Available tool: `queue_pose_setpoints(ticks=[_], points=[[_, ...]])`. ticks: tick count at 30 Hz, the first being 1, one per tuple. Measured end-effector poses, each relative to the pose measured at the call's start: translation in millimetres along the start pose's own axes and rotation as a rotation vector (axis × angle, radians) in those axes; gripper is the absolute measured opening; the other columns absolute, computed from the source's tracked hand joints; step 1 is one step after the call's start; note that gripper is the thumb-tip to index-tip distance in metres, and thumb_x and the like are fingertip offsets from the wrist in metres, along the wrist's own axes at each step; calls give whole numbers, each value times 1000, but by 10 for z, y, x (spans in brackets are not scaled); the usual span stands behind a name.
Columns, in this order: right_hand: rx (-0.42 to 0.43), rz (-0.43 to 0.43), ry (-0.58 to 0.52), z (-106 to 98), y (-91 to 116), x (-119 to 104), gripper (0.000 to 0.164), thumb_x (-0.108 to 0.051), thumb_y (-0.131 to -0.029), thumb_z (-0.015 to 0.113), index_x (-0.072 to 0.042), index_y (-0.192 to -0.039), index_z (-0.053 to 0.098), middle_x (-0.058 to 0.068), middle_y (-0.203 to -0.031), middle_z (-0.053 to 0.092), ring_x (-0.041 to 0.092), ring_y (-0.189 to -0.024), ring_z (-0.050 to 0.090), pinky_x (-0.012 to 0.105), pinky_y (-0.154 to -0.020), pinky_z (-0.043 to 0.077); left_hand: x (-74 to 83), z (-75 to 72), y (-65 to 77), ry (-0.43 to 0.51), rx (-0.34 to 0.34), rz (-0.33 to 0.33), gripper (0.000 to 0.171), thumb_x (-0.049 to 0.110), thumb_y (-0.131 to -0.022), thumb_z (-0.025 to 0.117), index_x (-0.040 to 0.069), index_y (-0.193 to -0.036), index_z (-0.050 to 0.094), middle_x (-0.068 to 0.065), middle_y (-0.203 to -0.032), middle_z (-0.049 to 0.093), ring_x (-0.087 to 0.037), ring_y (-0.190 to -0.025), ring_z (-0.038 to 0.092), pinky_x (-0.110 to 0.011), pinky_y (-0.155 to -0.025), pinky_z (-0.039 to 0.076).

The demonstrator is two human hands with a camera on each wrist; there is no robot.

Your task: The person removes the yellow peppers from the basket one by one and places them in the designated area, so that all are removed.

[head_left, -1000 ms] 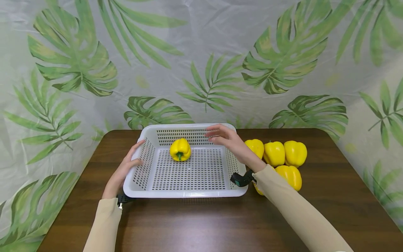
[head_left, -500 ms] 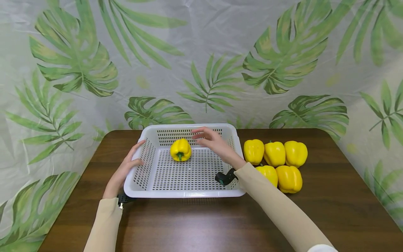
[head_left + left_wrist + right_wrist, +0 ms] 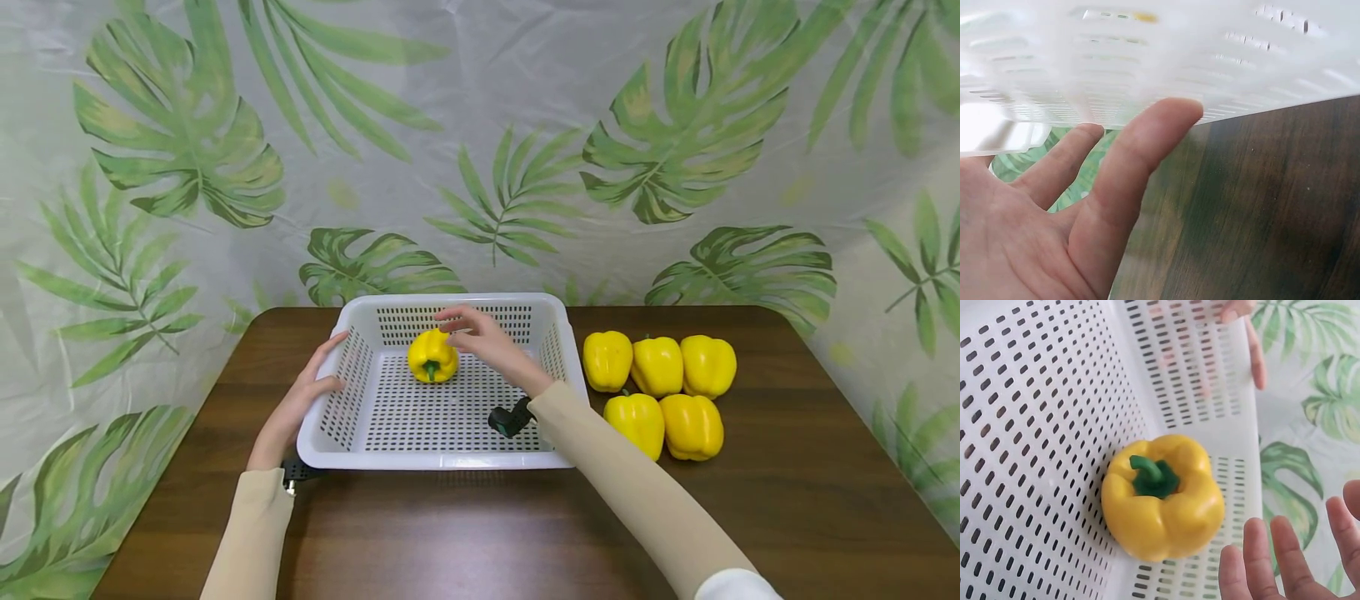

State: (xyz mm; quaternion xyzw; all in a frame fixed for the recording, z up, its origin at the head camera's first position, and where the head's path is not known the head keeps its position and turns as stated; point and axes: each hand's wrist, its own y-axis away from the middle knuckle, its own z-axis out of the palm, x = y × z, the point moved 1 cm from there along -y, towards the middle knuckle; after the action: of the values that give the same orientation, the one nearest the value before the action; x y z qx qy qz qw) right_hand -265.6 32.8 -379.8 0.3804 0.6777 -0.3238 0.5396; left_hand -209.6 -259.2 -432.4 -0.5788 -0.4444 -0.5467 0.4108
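Note:
A single yellow bell pepper point(image 3: 1163, 500) with a green stem lies in the white perforated basket point(image 3: 420, 461), toward the basket's back left. Above the basket, my right hand point(image 3: 491, 346) holds nothing; its fingers are spread and loosely bent. Its fingertips overlap the pepper's right edge in the head view, while the right wrist view has its fingers point(image 3: 1257, 556) apart from the pepper. My left hand point(image 3: 300, 400) rests against the basket's left side, fingertips at the rim. In the left wrist view its thumb point(image 3: 1141, 150) is extended and the palm faces the basket wall.
Right of the basket, several yellow bell peppers sit close together in two rows, including a front one point(image 3: 693, 427) and a back one point(image 3: 708, 367). The dark wooden table point(image 3: 450, 542) ends at a leaf-patterned cloth backdrop point(image 3: 525, 167).
My right hand has moved left over the basket, from its right wall to above the pepper inside. The left hand has stayed at the basket's left side.

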Motion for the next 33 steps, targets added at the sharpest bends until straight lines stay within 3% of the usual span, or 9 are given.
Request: queue_pose_setpoints(ticks=[11, 23, 33], points=[[15, 59, 55, 39, -103, 131, 38, -5, -94, 53, -7, -133, 53, 17, -136, 47, 31, -120, 48, 51, -93, 43, 2, 4, -15, 7, 0, 4, 73, -3, -91, 40, 24, -154, 13, -19, -154, 7, -49, -125, 29, -53, -82, 44], [-74, 87, 131, 50, -110, 247, 45, -6, -90, 55, -9, -135, 53, 10, -144, 40, 31, -131, 35, 48, -95, 42, 7, 7, -10, 7, 3, -2, 73, -4, -91, 40, 24, -154, 13, -18, -155, 6, -48, -127, 28, -52, -83, 43], [-157, 82, 261, 118, -106, 267, 54, -8, -86, 56, -9, -139, 49, 12, -149, 35, 32, -136, 29, 56, -106, 23, -7, -7, -2, -5, 6, -2, 73, -3, -91, 39, 24, -153, 13, -19, -153, 8, -48, -125, 29, -50, -82, 44]])
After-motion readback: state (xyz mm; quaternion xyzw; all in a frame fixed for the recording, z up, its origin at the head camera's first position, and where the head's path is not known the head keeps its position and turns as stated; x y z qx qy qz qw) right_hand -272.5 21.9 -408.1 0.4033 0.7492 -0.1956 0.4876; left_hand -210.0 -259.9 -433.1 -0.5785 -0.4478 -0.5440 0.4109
